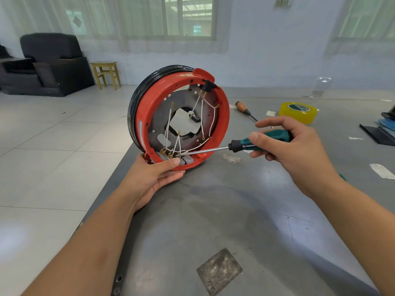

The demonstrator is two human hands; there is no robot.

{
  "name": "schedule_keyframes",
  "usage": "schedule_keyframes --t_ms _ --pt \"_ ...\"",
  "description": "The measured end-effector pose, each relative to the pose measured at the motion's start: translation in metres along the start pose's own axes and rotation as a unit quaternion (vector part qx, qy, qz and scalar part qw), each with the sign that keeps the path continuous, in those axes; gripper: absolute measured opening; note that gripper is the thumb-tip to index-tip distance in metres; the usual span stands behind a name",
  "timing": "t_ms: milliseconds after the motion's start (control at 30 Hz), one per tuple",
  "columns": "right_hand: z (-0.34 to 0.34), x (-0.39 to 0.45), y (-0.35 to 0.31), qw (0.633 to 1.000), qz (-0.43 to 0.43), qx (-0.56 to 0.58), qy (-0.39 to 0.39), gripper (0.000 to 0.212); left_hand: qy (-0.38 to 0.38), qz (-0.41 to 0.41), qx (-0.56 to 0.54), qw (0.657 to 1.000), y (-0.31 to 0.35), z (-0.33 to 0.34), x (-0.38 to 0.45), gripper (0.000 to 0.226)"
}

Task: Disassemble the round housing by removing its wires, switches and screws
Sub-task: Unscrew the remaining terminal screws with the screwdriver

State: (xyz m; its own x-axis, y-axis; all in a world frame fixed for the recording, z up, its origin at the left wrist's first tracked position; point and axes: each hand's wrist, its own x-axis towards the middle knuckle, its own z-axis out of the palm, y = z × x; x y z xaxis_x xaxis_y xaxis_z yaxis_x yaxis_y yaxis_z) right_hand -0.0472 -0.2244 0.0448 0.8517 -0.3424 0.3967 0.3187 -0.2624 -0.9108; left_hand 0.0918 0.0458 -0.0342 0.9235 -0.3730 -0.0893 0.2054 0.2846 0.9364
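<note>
The grey bench [245, 221] carries the round housing [222, 116], which stands on edge at its left corner. My left hand [154, 178] grips the housing's lower rim, thumb over the grey switches [186, 160]. My right hand [292, 146] pinches the screwdriver [241, 145], its tip among the white wires [202, 116].

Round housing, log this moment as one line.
left hand holds round housing upright | right hand holds screwdriver | tip at switches | wires attached

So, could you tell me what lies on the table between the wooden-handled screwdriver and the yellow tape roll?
In the head view, a small white scrap lies between the wooden-handled screwdriver and the yellow tape roll.
</note>
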Motion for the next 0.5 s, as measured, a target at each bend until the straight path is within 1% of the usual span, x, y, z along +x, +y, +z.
schedule_keyframes --t_ms 67,167,267,400,500 --pt "0.002 0.001 0.002 1.0 0.009 0.017 0.001 0.032 0.011 0.008 -0.01 1.0 -0.001 -0.001 0.001 0.088" --pt "0.004 -0.001 -0.001 0.999 -0.033 -0.026 0.0 0.029 0.026 0.026 -0.021 0.999 -0.004 -0.002 0.003 0.1" --pt "0.005 -0.004 -0.006 0.995 -0.074 -0.066 -0.017 0.023 0.014 0.03 -0.023 0.999 -0.003 -0.001 0.002 0.1" --pt "0.003 -0.004 -0.012 0.991 -0.091 -0.089 -0.04 0.022 0.021 0.027 -0.028 0.999 -0.004 -0.001 0.001 0.097" --pt "0.0 -0.004 -0.018 0.989 -0.11 -0.097 -0.034 0.024 0.022 0.029 -0.027 0.999 -0.004 -0.001 0.003 0.094"
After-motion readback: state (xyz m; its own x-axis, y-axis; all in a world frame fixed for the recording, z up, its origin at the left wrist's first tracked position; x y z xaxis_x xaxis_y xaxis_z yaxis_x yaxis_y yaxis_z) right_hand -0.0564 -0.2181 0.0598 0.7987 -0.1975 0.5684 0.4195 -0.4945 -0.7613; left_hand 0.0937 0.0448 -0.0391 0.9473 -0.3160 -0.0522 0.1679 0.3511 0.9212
